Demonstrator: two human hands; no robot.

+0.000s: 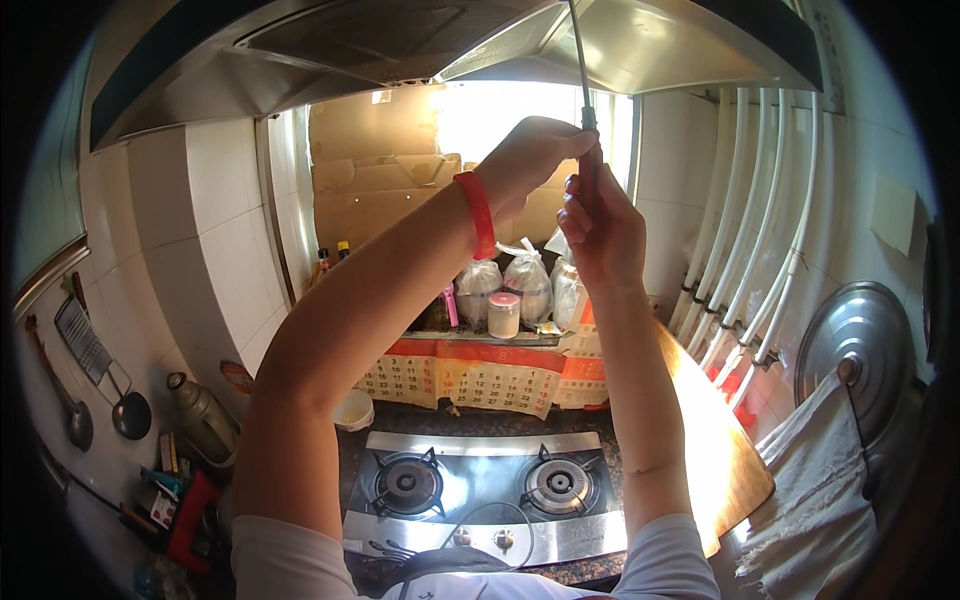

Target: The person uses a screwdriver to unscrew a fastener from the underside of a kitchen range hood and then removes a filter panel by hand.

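Observation:
Both my arms reach up toward the metal range hood [640,45]. A long screwdriver [581,65] with a thin shaft and dark handle points upward, its tip running past the top of the picture beneath the hood. My right hand [612,235] is closed around the lower part of its handle. Higher up, where handle meets shaft, the fingers of my left hand [535,155] pinch it; some of those fingers are hidden. A red wristband [476,215] circles my left wrist.
Below my arms sits a two-burner gas stove [485,490]. Behind it are a calendar sheet [480,375], a lidded jar [504,315] and tied plastic bags [527,280]. White pipes [755,220], a wooden board [715,450], a cloth [815,490] and a pot lid [855,355] line the right.

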